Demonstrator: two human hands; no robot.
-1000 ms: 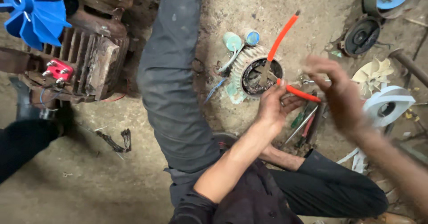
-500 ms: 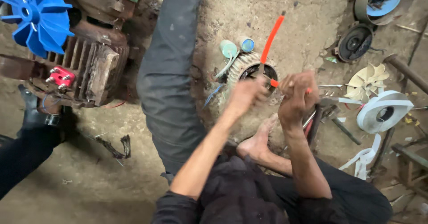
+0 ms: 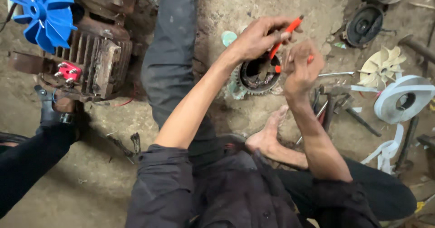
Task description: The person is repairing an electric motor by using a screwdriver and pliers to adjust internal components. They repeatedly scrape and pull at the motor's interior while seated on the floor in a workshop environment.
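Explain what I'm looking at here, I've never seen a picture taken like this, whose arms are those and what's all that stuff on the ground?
The one picture comes from a camera worn on a person's head, looking down at their own arms and legs as they sit on a dirt floor. Their left hand and right hand both grip orange-handled pliers above a small round toothed metal motor housing standing on the ground. Their bare foot rests just below it. To the left sits a larger rusty ribbed motor with a blue plastic fan. To the right lie a cream plastic fan, a roll of white tape and some metal hand tools. The dark sleeve at the lower left seems to belong to somebody else.
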